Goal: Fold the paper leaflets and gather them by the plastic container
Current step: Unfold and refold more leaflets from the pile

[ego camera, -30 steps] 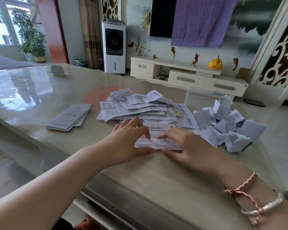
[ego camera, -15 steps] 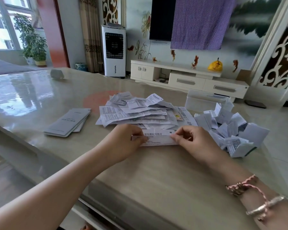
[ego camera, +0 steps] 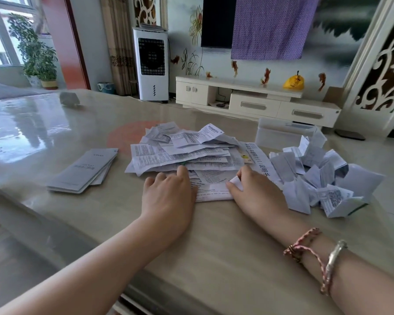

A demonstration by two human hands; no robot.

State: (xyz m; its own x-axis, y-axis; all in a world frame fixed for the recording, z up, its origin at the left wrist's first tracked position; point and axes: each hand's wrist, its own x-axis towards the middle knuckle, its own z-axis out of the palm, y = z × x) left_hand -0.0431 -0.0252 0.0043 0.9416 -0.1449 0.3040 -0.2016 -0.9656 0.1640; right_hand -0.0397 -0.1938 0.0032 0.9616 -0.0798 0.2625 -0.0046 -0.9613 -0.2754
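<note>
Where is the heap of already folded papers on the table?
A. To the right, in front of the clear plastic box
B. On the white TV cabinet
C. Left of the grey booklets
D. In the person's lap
A: the folded leaflets lie heaped at the right, just before the plastic container.

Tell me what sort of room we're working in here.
Most likely a home living room: a wall-mounted TV hangs above a low white TV cabinet, a standing air cooler is beside a curtain, and a potted plant sits by the window.
</note>
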